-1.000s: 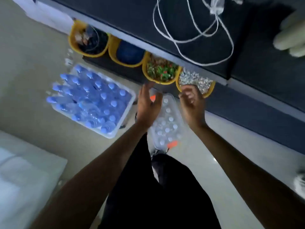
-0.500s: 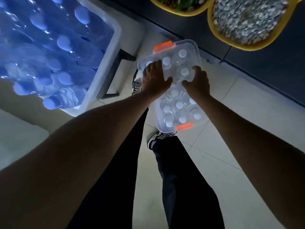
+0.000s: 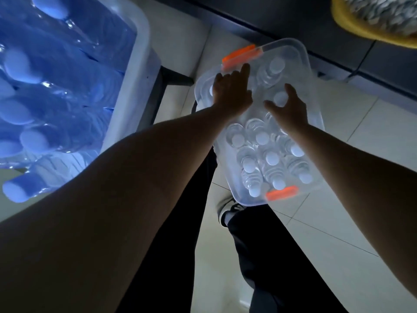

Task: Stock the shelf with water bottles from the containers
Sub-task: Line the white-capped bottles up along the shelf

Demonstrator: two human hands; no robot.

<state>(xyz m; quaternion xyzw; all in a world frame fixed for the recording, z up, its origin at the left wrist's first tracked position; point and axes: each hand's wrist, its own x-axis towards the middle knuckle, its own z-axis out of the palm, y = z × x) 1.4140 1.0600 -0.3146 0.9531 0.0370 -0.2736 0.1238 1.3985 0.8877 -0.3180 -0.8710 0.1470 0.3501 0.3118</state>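
Tiled floor [image 3: 352, 132] pale, seen from above; the person stands on it in dark trousers [image 3: 266, 256], one sneaker [image 3: 228, 207] showing just below the near end of the small box.

Large white tub [image 3: 133, 91] well off to the left of the left hand [image 3: 230, 93], raised on a dark frame — packed with blue-capped bottles [image 3: 45, 86], some lying tilted, one poking out at the near end.

Clear lidded container [image 3: 304, 71] on the floor, directly under both hands. Orange latches: far latch [image 3: 241, 55] just beyond the left hand's fingertips, near latch [image 3: 282, 193] well back toward the person's feet. Through the lid, white-capped water bottles [image 3: 266, 152] upright in rows — the task's stock, in the box, with the lid on.

Yellow bowl [image 3: 352, 28] of pale pebbles up and to the right of the right hand [image 3: 291, 109], on a dark low shelf edge [image 3: 293, 21] that runs behind the container.

Left hand: palm down, flat on the lid at its far-left corner, fingers together and extended toward the far latch. Grip not closed on anything; it presses or rests, I cannot tell which.

Right hand: just right of the left, over the lid's middle, fingers and thumb spread apart and curved, grip unclosed, a white cap visible between thumb and fingers through the lid. Whether the fingertips touch the lid I cannot tell.
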